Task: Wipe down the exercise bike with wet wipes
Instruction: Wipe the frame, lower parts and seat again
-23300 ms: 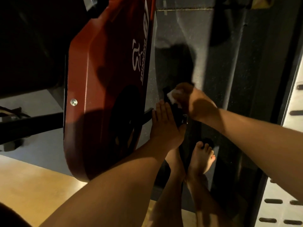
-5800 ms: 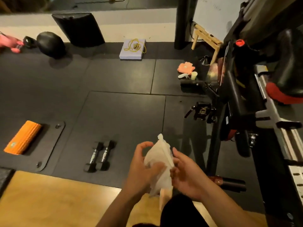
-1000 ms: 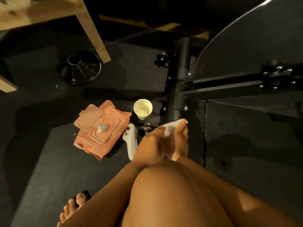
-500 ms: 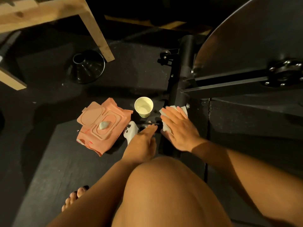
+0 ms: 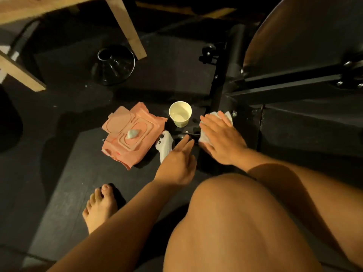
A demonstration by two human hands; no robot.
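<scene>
The exercise bike's black base bar [image 5: 223, 89] runs down the middle right, with the large flywheel disc [image 5: 306, 32] above it. My right hand [image 5: 221, 137] lies flat with straight fingers on a white wet wipe [image 5: 227, 115], pressing it onto the base bar. My left hand [image 5: 179, 160] is beside it, fingers extended toward the bar's near end, holding nothing. A pink pack of wet wipes [image 5: 131, 134] lies open on the floor to the left, a wipe poking out of its opening.
A paper cup [image 5: 180, 114] stands between the pack and the bar. A white controller-like object [image 5: 164, 147] lies by my left hand. A black funnel-shaped object [image 5: 114, 64] and wooden legs [image 5: 127, 28] are farther back. My bare foot [image 5: 100, 207] and knee [image 5: 245, 222] are close.
My right hand has spread flat over the wipe on the base bar and shifted slightly. The two hands, together a second ago, are now apart.
</scene>
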